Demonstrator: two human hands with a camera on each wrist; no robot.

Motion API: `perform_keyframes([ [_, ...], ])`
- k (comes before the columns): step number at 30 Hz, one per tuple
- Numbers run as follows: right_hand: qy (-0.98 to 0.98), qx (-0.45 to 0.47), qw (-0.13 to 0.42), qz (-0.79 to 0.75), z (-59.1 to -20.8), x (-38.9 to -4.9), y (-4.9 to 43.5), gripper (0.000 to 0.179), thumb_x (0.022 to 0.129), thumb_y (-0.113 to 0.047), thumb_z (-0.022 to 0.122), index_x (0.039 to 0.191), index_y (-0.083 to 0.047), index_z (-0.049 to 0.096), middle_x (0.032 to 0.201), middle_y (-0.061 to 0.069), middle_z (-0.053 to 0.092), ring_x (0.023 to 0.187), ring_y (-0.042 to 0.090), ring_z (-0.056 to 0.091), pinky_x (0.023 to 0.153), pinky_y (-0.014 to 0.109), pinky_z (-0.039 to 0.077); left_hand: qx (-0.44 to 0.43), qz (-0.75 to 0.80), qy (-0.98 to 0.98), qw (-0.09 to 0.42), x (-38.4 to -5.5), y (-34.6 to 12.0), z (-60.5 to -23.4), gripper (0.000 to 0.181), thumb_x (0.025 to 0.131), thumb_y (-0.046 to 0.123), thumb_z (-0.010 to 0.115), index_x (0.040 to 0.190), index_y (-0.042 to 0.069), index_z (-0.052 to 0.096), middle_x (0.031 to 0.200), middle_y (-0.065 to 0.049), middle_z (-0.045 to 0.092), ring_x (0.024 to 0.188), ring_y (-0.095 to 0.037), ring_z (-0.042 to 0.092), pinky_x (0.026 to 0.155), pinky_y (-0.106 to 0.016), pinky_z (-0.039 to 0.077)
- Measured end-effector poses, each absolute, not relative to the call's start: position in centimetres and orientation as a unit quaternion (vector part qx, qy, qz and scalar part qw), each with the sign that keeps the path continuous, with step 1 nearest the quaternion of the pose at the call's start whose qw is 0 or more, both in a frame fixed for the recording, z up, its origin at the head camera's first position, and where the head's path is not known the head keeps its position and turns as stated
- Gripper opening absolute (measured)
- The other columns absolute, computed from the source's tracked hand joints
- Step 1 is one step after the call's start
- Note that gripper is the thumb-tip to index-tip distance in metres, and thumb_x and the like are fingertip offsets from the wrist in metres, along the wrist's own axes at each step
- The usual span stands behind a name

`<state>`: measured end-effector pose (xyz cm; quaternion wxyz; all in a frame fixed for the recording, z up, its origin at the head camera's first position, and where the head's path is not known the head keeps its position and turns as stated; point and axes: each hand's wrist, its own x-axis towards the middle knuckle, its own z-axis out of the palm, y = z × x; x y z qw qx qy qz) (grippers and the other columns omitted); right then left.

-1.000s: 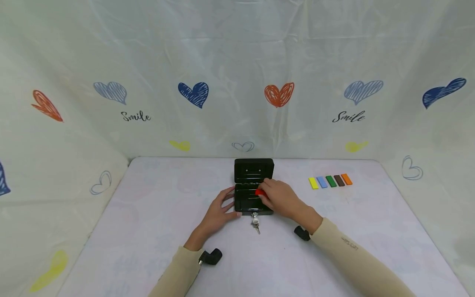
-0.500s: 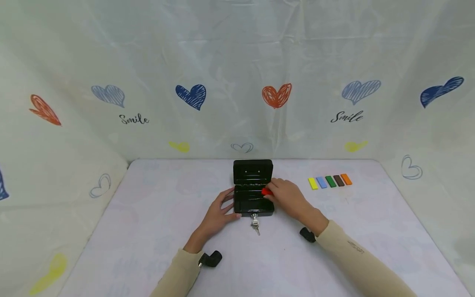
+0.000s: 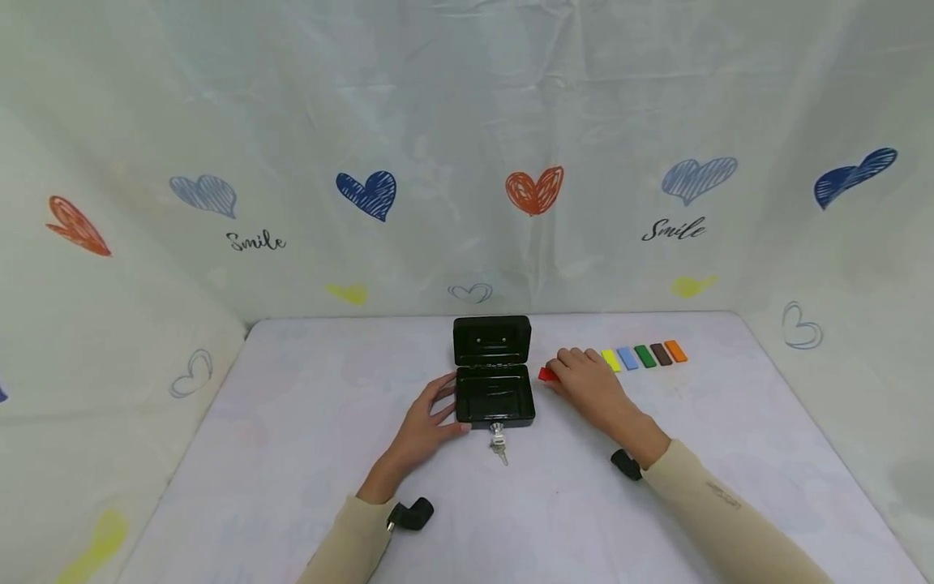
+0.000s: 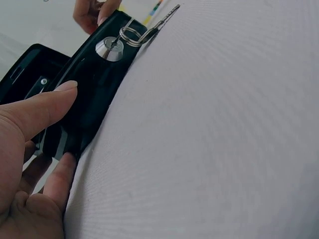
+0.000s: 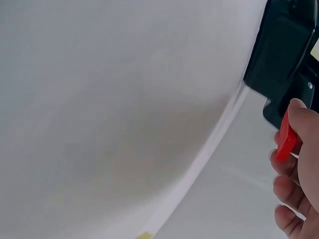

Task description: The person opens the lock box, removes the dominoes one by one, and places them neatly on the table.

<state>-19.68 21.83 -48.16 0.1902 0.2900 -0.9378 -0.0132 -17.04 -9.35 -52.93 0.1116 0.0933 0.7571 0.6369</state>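
Observation:
A black cash box point(image 3: 495, 396) stands on the table with its lid point(image 3: 492, 340) raised and its inside bare. Keys on a ring point(image 4: 132, 36) hang from the lock point(image 4: 110, 49) on its front. My left hand point(image 3: 425, 426) holds the box at its left front corner; the thumb lies against the front face and the fingers along the left side. Just right of the box, my right hand point(image 3: 589, 389) pinches a small flat red block point(image 5: 286, 137) between thumb and fingers. Part of that block is hidden by the fingers.
To the right of my right hand, flat blocks lie in a row on the white-covered table point(image 3: 328, 365): yellow point(image 3: 611, 360), light blue point(image 3: 627, 358), green point(image 3: 645, 356), dark brown point(image 3: 661, 354) and orange point(image 3: 675, 350). A white curtain with printed hearts stands behind.
My right hand has carried the red block out of the box, to the right toward the row of blocks. The left hand stays at the box.

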Motion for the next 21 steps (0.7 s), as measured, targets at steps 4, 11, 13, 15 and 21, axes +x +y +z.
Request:
perform_keyframes([
  [4,-0.935,0.289,0.205,-0.014,-48.3,-19.7,23.1,0.03,0.089,-0.026,0.087,0.105,-0.005,0.072,0.093,0.007,0.064,0.084,0.023,0.059,0.073,0.035,0.053,0.094,0.635,0.758,0.11,-17.0,-9.3,-53.0,0.09,0.085,-0.005,0.084,0.162,0.013,0.041,0.164,-0.017,0.04,0.152,-0.04,0.04,0.117,-0.042,0.048],
  [11,-0.936,0.282,0.211,0.001,-48.2,-19.7,25.0,0.032,0.087,-0.02,0.089,0.107,-0.004,0.071,0.094,0.008,0.064,0.085,0.025,0.06,0.074,0.037,0.053,0.093,0.637,0.758,0.106,-16.9,-9.4,-53.0,0.09,0.085,-0.005,0.084,0.162,0.013,0.041,0.164,-0.017,0.04,0.152,-0.041,0.039,0.118,-0.043,0.047],
  [13,-0.933,0.283,0.222,0.008,-48.2,-19.6,25.6,0.032,0.085,-0.017,0.09,0.106,-0.003,0.07,0.093,0.009,0.063,0.083,0.026,0.06,0.073,0.038,0.053,0.094,0.637,0.758,0.106,-16.9,-9.4,-53.1,0.09,0.085,-0.004,0.084,0.162,0.013,0.04,0.164,-0.017,0.04,0.152,-0.041,0.039,0.118,-0.044,0.048],
  [15,-0.93,0.283,0.235,0.015,-48.2,-19.6,26.1,0.032,0.083,-0.015,0.091,0.104,-0.002,0.07,0.091,0.009,0.062,0.082,0.026,0.06,0.071,0.038,0.053,0.094,0.637,0.757,0.108,-16.9,-9.4,-53.1,0.091,0.085,-0.004,0.085,0.162,0.013,0.04,0.164,-0.017,0.039,0.152,-0.041,0.039,0.118,-0.044,0.047],
  [21,-0.927,0.273,0.255,0.036,-48.3,-19.4,27.8,0.032,0.081,-0.012,0.092,0.1,0.0,0.069,0.087,0.009,0.061,0.078,0.027,0.059,0.069,0.039,0.053,0.095,0.639,0.755,0.111,-16.9,-9.4,-53.1,0.091,0.085,-0.005,0.084,0.162,0.014,0.04,0.164,-0.017,0.039,0.152,-0.041,0.039,0.118,-0.044,0.048],
])
